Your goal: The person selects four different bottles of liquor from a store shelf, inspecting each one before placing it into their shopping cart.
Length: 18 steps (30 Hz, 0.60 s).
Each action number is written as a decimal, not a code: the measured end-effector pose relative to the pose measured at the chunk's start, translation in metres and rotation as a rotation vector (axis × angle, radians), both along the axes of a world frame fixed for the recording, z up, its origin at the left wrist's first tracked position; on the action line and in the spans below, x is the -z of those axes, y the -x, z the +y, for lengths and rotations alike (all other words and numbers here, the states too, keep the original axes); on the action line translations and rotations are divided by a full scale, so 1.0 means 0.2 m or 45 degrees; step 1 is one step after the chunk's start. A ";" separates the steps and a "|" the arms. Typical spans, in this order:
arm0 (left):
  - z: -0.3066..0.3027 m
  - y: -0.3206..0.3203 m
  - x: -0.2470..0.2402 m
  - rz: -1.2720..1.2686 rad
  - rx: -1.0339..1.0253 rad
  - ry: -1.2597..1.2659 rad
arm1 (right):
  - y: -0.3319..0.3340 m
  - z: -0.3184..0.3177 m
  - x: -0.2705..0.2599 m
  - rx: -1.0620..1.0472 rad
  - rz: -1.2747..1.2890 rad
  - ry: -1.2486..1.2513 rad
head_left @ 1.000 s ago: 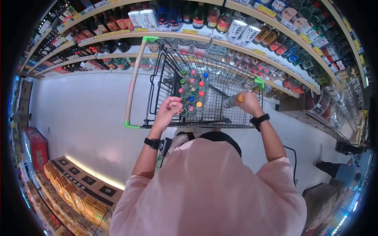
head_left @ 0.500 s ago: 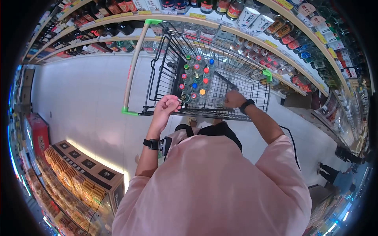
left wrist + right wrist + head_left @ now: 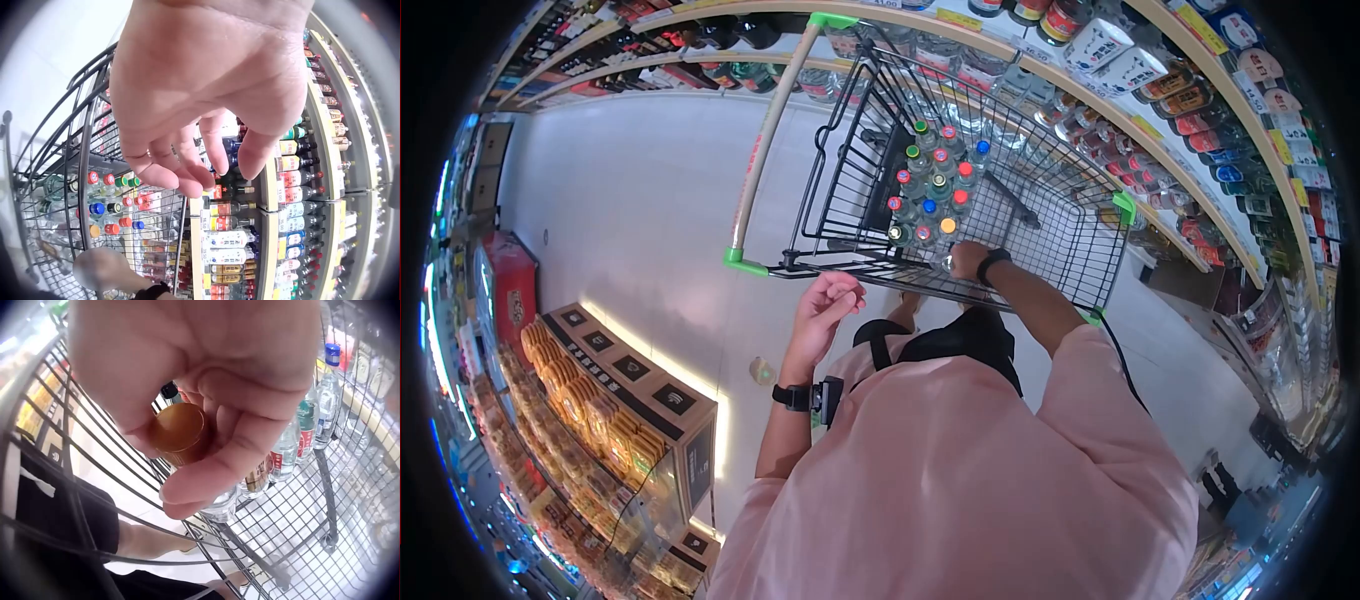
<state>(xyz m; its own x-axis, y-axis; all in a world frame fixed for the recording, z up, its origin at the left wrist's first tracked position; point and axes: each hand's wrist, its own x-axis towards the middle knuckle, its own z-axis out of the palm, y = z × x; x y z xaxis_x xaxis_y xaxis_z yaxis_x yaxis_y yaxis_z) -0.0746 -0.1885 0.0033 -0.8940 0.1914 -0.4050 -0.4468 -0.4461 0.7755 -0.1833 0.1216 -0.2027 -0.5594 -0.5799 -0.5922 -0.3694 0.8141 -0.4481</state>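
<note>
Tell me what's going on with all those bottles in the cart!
A person is handling a gold-capped bottle. Their right grip holds it by the cap inside the shopping cart, beside a cluster of bottles with colourful caps. I can't tell whether it touches the cart's bottom. The left grip is by the cart's near side, holding nothing. Shop shelves stand beyond the cart.

"What colour is the held cap?"
"Amber-gold, though shadow perhaps deepens it."
"And the other bottle caps?"
"Mostly red, green and blue, with one orange-yellow."
"The cart?"
"Black wire in a grid pattern, with bright green corners."
"And the shirt?"
"Plain pale pink."
</note>
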 end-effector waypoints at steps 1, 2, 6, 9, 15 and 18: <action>-0.01 -0.01 0.00 -0.006 -0.007 0.004 | 0.00 -0.02 0.03 -0.021 0.015 0.026; -0.01 -0.02 0.01 -0.013 -0.013 0.007 | 0.01 -0.03 0.06 -0.030 -0.030 -0.003; -0.02 -0.04 -0.01 -0.024 -0.041 0.011 | 0.01 -0.13 0.16 -0.131 -0.068 -0.101; -0.02 -0.06 0.00 -0.038 -0.049 0.027 | -0.01 -0.20 0.23 -0.145 -0.029 -0.131; -0.05 -0.08 0.01 -0.054 -0.048 0.046 | 0.03 -0.33 0.21 -0.115 -0.117 -0.139; -0.05 -0.10 -0.01 -0.076 -0.047 0.066 | 0.02 -0.36 0.22 -0.082 -0.108 -0.114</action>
